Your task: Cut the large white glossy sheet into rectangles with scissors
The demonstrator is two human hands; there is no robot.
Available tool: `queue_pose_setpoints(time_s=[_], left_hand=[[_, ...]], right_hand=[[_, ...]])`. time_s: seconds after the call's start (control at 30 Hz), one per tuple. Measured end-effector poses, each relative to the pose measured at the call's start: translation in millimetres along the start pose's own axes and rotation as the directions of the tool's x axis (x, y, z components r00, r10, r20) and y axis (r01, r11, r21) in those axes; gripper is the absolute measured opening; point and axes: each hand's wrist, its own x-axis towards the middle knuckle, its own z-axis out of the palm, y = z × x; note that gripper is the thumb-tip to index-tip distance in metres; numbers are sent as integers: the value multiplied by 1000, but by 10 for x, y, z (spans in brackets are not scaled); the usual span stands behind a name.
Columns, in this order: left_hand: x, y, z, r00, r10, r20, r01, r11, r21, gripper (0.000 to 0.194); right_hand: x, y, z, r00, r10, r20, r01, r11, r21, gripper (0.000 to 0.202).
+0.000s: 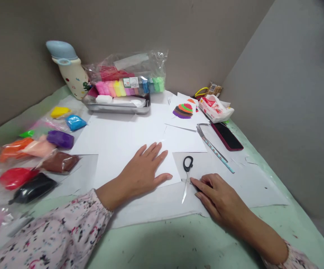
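My left hand (143,170) lies flat on a sheet of white paper (117,149), fingers stretched out and thumb spread. To its right lies a pair of scissors (188,176) with a black handle, blades toward me. The index fingertip of my right hand (218,198) is at the scissors' blades; whether it touches them I cannot tell. Its thumb is a little apart from the index finger, the other fingers are bent, and nothing shows in its grasp.
Bags of coloured clay (59,139) spread along the left. A bottle (73,76), a metal tray (119,109) and a clear bag of clay sticks (131,86) stand behind. On the right are a layered coloured picture (183,111), a fork (207,140), a phone (227,136) and a tissue pack (215,108).
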Motion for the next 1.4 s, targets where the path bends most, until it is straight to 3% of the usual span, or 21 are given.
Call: queue_pose_setpoints(time_s=[0.93, 1.2, 1.4], left_hand=[[3, 16, -4, 1000, -15, 19, 15, 1000, -3, 73], [-3, 31, -32, 1000, -6, 27, 6, 1000, 2, 68], [10, 27, -12, 999, -13, 29, 13, 1000, -2, 68]], right_hand=[[7, -130, 52, 1000, -23, 2, 23, 999, -25, 40], [6, -133, -75, 995, -77, 57, 75, 997, 34, 40], [-4, -164, -12, 999, -20, 31, 20, 1000, 16, 39]])
